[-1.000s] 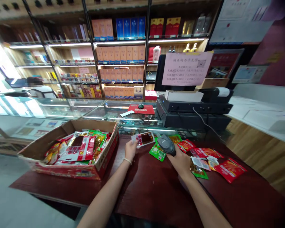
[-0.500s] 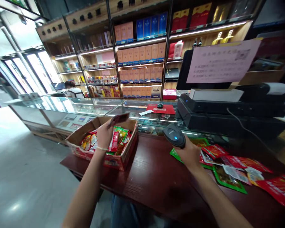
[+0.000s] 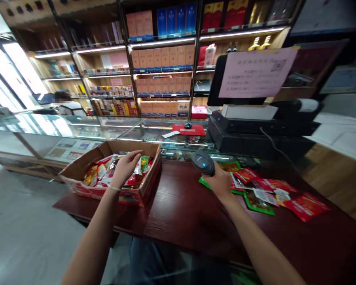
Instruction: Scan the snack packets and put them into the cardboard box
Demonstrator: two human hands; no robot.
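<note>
My left hand [image 3: 125, 168] is over the cardboard box [image 3: 65, 183], its fingers stretched out above the packets. No packet shows in its grasp, though the palm side is hidden. Inside the box lie many small snack packets [image 3: 95, 172] in red, white, green and yellow. Wrapped round the handle of a black barcode scanner [image 3: 203, 162] with a lit blue light, my right hand [image 3: 220, 183] is raised over the dark red table. Just beyond and to the right of it, several red and green snack packets [image 3: 260, 201] lie loosely spread.
A glass display counter [image 3: 106, 128] runs behind the table [image 3: 178, 206], bearing a red mat [image 3: 195, 130] with a mouse. At the right stand a black monitor with a pink notice [image 3: 256, 75] and a dark cash drawer [image 3: 255, 140]. A person [image 3: 68, 105] sits at the far left.
The dark packet that my left hand held above the box has left its fingers. That hand is now lower over the packets. The view has turned right; the scanner stays in my right hand.
</note>
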